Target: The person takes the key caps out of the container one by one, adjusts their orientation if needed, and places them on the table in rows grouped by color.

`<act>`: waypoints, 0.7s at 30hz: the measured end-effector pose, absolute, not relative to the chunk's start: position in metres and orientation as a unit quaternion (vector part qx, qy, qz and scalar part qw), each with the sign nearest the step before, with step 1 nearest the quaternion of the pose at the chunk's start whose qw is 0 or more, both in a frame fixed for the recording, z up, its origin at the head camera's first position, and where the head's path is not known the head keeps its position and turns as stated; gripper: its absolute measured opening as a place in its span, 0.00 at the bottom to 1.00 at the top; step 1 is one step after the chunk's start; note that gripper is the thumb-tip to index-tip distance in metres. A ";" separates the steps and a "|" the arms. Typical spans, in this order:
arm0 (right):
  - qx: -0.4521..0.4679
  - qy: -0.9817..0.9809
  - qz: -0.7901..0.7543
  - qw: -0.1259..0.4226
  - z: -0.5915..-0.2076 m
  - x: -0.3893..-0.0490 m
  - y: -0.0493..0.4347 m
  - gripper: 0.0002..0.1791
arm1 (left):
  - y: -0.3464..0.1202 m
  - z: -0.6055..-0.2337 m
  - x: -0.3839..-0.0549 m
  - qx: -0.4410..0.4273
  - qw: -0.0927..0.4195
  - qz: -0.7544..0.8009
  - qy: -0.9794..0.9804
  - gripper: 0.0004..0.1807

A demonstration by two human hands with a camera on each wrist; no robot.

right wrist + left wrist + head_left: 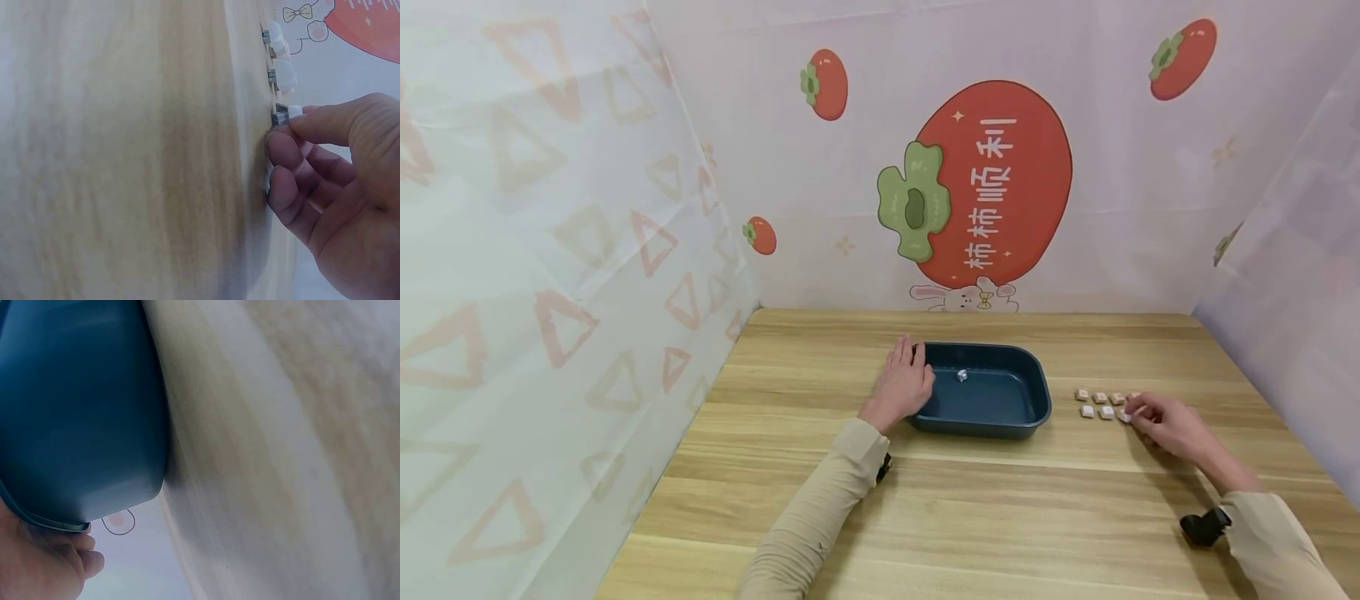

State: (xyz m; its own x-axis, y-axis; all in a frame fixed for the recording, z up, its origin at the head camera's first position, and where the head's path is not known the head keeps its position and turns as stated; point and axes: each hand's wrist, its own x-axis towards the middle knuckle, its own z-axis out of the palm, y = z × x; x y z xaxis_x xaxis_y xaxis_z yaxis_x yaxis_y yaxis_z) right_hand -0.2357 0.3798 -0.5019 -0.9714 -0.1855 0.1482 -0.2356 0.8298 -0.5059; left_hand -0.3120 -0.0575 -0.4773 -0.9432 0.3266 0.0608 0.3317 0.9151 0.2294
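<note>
A dark blue rectangular pan [981, 425] sits in the middle of the table, a small white-and-silvery piece [962, 376] lying inside it. At the pan's left end, my left hand [901, 385] grips the rim; in the left wrist view its curled fingers [92, 564] show at the pan's corner. To the right, small white keycaps [1107, 412] lie in two short rows. My right hand [1172, 427] pinches the white keycap [294, 112] at the right end of the near row between thumb and fingers. Dark grey parts show beneath the caps in the right wrist view.
The wood-grain table [970, 517] meets a printed cloth backdrop [1112, 250] at its far edge. Cloth walls stand at the left and right. The keycaps lie a short way right of the pan.
</note>
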 end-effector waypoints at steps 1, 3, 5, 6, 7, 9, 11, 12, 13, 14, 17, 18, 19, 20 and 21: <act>0.109 -0.955 0.271 0.041 -0.502 -0.236 0.379 0.03 | -0.057 -0.477 -0.312 -0.168 0.009 -0.117 -0.979 0.32; 0.111 -0.956 0.266 0.045 -0.500 -0.236 0.378 0.03 | -0.057 -0.477 -0.312 -0.168 0.007 -0.115 -0.979 0.32; 0.113 -0.957 0.262 0.046 -0.496 -0.236 0.374 0.03 | -0.057 -0.477 -0.311 -0.167 0.005 -0.115 -0.979 0.32; 0.114 -0.957 0.262 0.046 -0.493 -0.237 0.371 0.03 | -0.057 -0.477 -0.311 -0.168 0.005 -0.116 -0.979 0.32; 0.116 -0.957 0.263 0.045 -0.490 -0.237 0.368 0.04 | -0.057 -0.477 -0.311 -0.168 0.005 -0.116 -0.979 0.32; 0.117 -0.955 0.269 0.036 -0.483 -0.239 0.360 0.06 | -0.057 -0.477 -0.311 -0.167 0.005 -0.117 -0.979 0.32; 0.117 -0.952 0.282 0.023 -0.476 -0.243 0.350 0.08 | -0.057 -0.477 -0.311 -0.167 0.009 -0.115 -0.979 0.32; 0.118 -0.950 0.287 0.021 -0.472 -0.245 0.345 0.09 | -0.057 -0.478 -0.311 -0.166 0.009 -0.114 -0.979 0.32; 0.120 -0.950 0.288 0.020 -0.469 -0.247 0.339 0.10 | -0.057 -0.478 -0.311 -0.166 0.010 -0.112 -0.980 0.33; 0.120 -0.949 0.290 0.019 -0.466 -0.249 0.334 0.11 | -0.057 -0.478 -0.312 -0.166 0.011 -0.110 -0.980 0.33; 0.127 -0.948 0.292 0.026 -0.456 -0.256 0.316 0.12 | -0.057 -0.477 -0.312 -0.164 0.010 -0.108 -0.980 0.34; 0.130 -0.949 0.287 0.030 -0.454 -0.259 0.310 0.12 | -0.057 -0.477 -0.312 -0.164 0.009 -0.109 -0.980 0.34; 0.134 -0.948 0.285 0.034 -0.451 -0.261 0.304 0.12 | -0.057 -0.477 -0.312 -0.163 0.007 -0.111 -0.980 0.34; 0.138 -0.947 0.288 0.034 -0.449 -0.264 0.299 0.12 | -0.057 -0.476 -0.312 -0.162 0.006 -0.113 -0.980 0.34; 0.141 -0.947 0.288 0.035 -0.448 -0.267 0.294 0.11 | -0.057 -0.476 -0.312 -0.162 0.006 -0.115 -0.980 0.34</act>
